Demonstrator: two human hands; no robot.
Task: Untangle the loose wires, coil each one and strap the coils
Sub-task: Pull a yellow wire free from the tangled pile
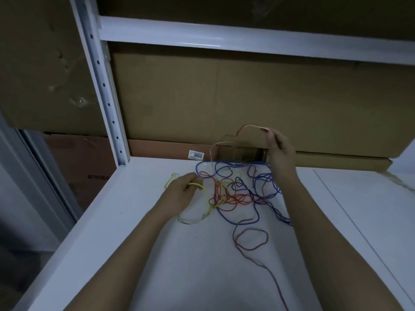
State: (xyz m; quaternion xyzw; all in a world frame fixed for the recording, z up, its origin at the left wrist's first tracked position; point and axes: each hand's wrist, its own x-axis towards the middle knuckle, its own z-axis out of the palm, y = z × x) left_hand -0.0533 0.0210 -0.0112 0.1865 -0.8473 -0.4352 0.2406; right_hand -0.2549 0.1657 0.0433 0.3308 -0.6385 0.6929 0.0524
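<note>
Dim and bluish throughout, with the white shelf [224, 254] the brightest area and the lower left corner sunk almost to black. Soft glare along the white crossbeam [224, 39], faint shadow only under the forearms, no light source in view. Straight rails bowed by wide-angle distortion toward the edges; fine detail soft and slightly smeared.

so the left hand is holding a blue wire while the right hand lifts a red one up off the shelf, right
Not quite. In the head view the left hand holds a yellow wire, not a blue one. The right hand does lift a red wire above the white shelf.
</note>
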